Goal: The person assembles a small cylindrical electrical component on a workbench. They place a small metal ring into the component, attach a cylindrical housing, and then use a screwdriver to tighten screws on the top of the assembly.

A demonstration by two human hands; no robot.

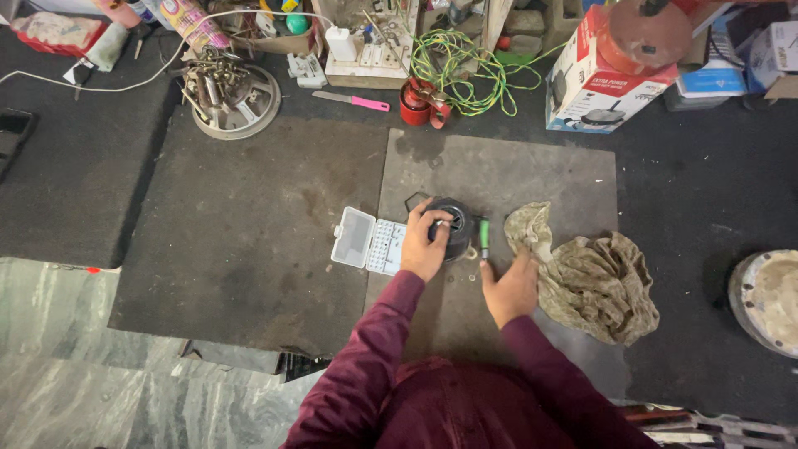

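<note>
Person seated on the floor. Left hand (425,246) grips a round black part (453,226) on a grey mat (515,175). Right hand (511,288) rests flat, fingers together, below a green-handled screwdriver (484,237) just right of the part; picking it up looks the likely next need.

Dark floor mats (249,216) over grey marble floor (75,366), cluttered shelf edge (366,71), cardboard boxes (594,79) behind

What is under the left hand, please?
The left hand covers a round black part; its right side shows. The part's left half is hidden. Beside it lies an open clear plastic case.
</note>
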